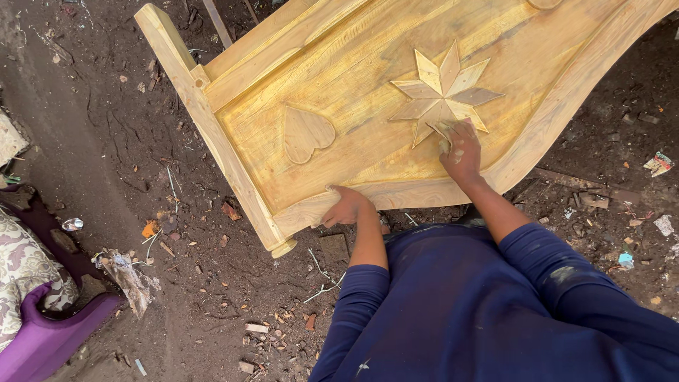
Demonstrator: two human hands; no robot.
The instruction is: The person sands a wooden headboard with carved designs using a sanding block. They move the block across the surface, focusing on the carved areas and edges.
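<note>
Head view, looking straight down: you've got the carved wooden headboard panel (368, 106) lying in front of you over the dirt floor (141, 297), long axis running roughly left to right and tipped up toward the far right.

Your right hand (461, 152) is the one on the action. It's pressed flat onto the lower points of the raised eight-point star (442, 92), with what looks like a small scrap of sandpaper (445, 134) pinned under the fingers; can't tell the exact grip since the hand covers most of it. So the star sits just ahead of and slightly left of that hand, touching it.

Your left hand (346, 206) is curled over the near bottom rail (396, 194), fingers wrapped on the edge. The carved heart (305, 133) is up and left of it, apart from both hands.

A purple cushioned seat (42, 332) sits well off to the left.
</note>
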